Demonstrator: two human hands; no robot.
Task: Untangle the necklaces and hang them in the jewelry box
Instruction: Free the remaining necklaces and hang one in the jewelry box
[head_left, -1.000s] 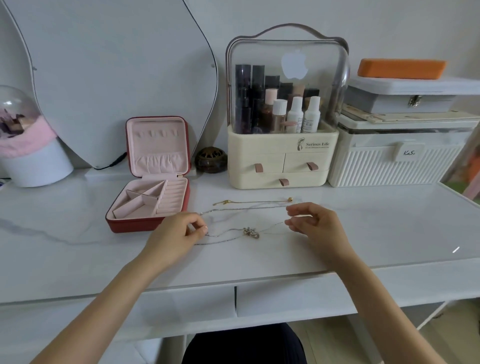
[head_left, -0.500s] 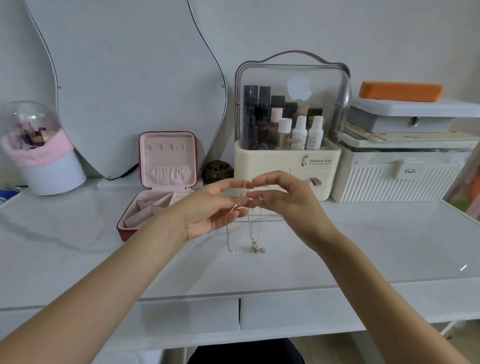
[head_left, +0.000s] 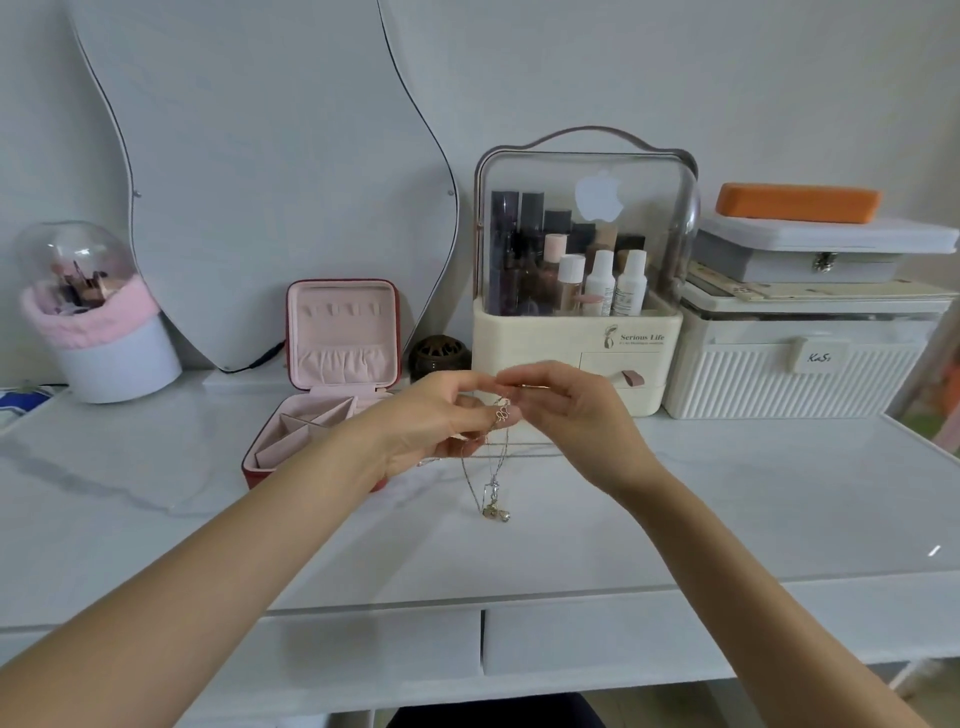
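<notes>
While both hands meet above the white marble-look tabletop (head_left: 727, 493), the left hand (head_left: 431, 421) and right hand (head_left: 566, 410) each pinch the tangled thin metal necklaces (head_left: 491, 467) at the top. Left grip: thumb and forefinger pressed on the chain, with a small gold openwork charm (head_left: 502, 414) just beside the fingertips. Right grip: thumb and forefinger pinching a chain end; remaining fingers curled.

Chains hang down between the hands in loops. Lowest point: a cluster of small gold bell-like pendants (head_left: 496, 512), at or just above the tabletop; contact cannot be told.

Open red square jewelry box with pink lining (head_left: 340, 332) stands left of the hands, lid upright, tray partly hidden by the left wrist. No chain is seen in it.

Behind: cream cosmetics organizer with clear domed cover (head_left: 576, 322), white ribbed storage case (head_left: 800, 364), curved frameless mirror (head_left: 270, 182), white round brush holder with clear dome (head_left: 98, 312).
</notes>
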